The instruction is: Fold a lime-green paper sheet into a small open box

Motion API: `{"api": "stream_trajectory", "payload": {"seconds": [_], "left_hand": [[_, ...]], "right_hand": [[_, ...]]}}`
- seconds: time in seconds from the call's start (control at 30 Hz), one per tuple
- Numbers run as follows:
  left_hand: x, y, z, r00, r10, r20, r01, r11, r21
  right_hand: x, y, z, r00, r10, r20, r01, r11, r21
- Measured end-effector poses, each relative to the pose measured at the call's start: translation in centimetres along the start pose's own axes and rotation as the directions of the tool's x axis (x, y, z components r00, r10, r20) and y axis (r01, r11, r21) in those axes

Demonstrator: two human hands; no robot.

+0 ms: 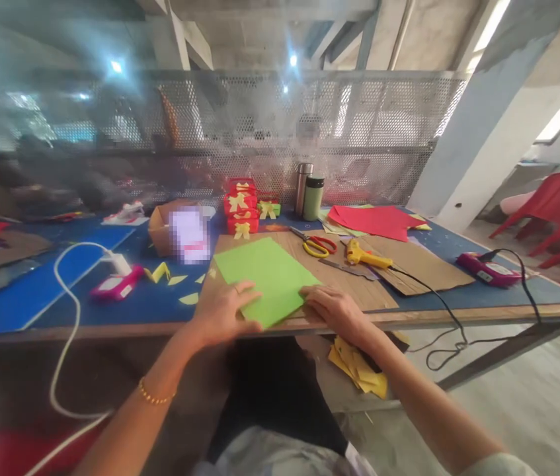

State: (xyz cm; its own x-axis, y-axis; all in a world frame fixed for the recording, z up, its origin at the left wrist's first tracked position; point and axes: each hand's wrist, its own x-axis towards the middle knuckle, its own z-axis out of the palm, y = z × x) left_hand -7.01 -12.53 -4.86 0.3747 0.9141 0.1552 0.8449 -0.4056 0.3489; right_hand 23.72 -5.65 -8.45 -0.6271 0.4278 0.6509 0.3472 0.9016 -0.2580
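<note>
A light-green sheet, perhaps paper or felt, lies turned on a brown cardboard piece at the table's front edge, one corner toward me. My left hand rests on its left side with thumb and fingers apart, fingertips on the surface. At the right corner my right hand has its fingers together, gripping the edge; the thumb is mostly hidden. Just beyond the sheet are scissors with red and yellow handles. To their right sits a yellow hot glue gun, its black cord trailing over the edge.
Red boxes with yellow bows stand at the back near a green tumbler and a steel flask. Red sheets lie back right. Pink power boxes sit on both sides, with loose cables. Yellow scraps lie below the tabletop.
</note>
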Motion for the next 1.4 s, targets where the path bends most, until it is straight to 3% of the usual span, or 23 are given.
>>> {"api": "stream_trajectory", "payload": {"seconds": [0.13,0.37,0.6,0.7,0.83,1.0,1.1,1.27,1.4], "left_hand": [[-0.9,0.2,-0.2,0.996,0.045,0.076,-0.043,0.999,-0.026],[0.6,-0.5,-0.4,0.994,-0.052,-0.094,0.039,0.989,-0.14],[3.6,0.3,-1.0,0.948,-0.259,-0.188,0.27,0.962,0.037],[5.8,0.2,-2.1,0.96,-0.242,-0.141,0.247,0.969,0.019],[10.2,-0.5,-3.7,0.988,-0.153,0.027,0.155,0.986,-0.061],[14.9,-1.2,-3.5,0.974,-0.128,0.185,0.156,0.977,-0.143],[15.6,-1.5,-2.5,0.974,-0.117,0.194,0.153,0.972,-0.179],[14.7,-1.8,-1.3,0.989,-0.131,0.069,0.145,0.953,-0.265],[14.5,-1.9,-1.1,0.986,-0.169,0.0,0.164,0.958,-0.233]], "right_hand": [[-0.4,0.8,0.8,0.987,0.138,-0.083,-0.125,0.982,0.145],[-0.1,0.2,0.5,0.971,0.188,-0.148,-0.159,0.97,0.185],[0.1,0.0,0.0,0.912,0.329,-0.244,-0.279,0.935,0.219],[-0.1,0.2,0.7,0.897,0.323,-0.302,-0.282,0.944,0.173],[-0.2,0.2,1.5,0.859,0.321,-0.399,-0.332,0.942,0.043],[-0.2,0.1,1.7,0.826,0.346,-0.445,-0.387,0.922,-0.002],[-0.1,0.0,1.5,0.827,0.338,-0.449,-0.386,0.923,-0.015],[0.1,-0.7,1.0,0.865,0.258,-0.43,-0.326,0.941,-0.091],[-0.1,-1.8,0.8,0.904,0.172,-0.391,-0.282,0.929,-0.242]]}}
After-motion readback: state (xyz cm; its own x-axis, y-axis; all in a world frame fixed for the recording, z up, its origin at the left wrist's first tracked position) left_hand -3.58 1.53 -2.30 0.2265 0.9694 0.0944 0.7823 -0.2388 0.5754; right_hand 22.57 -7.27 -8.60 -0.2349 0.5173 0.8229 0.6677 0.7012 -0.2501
